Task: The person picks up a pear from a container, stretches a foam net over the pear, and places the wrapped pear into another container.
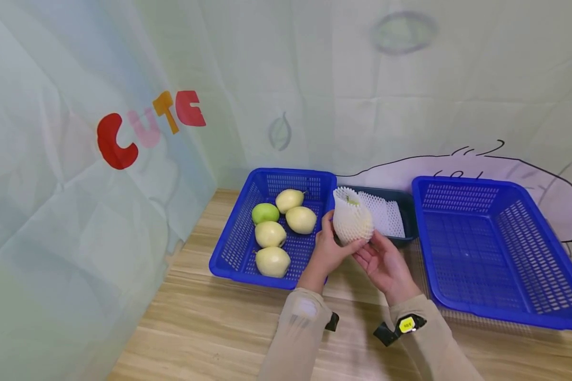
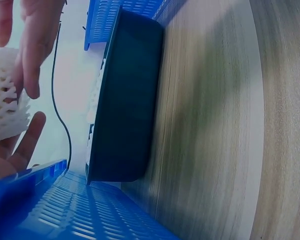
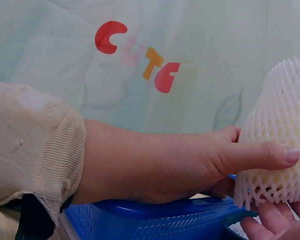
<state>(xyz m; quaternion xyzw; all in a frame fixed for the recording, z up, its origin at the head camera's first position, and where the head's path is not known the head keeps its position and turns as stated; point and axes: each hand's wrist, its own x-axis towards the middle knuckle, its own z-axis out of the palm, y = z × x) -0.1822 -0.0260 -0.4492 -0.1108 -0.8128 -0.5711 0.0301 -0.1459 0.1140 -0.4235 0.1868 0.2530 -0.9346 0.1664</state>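
Observation:
A pale pear in a white foam net sleeve [image 1: 354, 222] is held up in front of me, stem end at the top. My left hand [image 1: 328, 254] grips it from the left, thumb across the lower front of the sleeve [image 3: 275, 175] in the right wrist view. Palm up, my right hand [image 1: 386, 267] touches the sleeve's lower right side with extended fingers. Behind the pear, a dark green basket [image 1: 407, 211] holds flat white foam nets [image 1: 383, 214]. Several pale pears [image 1: 273, 262] and one green fruit [image 1: 265, 212] lie in the left blue basket [image 1: 229, 270].
To the right stands another blue basket [image 1: 476, 254], its perforated bottom visible. All three baskets are on a wood-grain table [image 1: 195, 317], against a printed cloth backdrop [image 1: 286, 79]. A dark cord [image 2: 55, 95] runs along the backdrop in the left wrist view.

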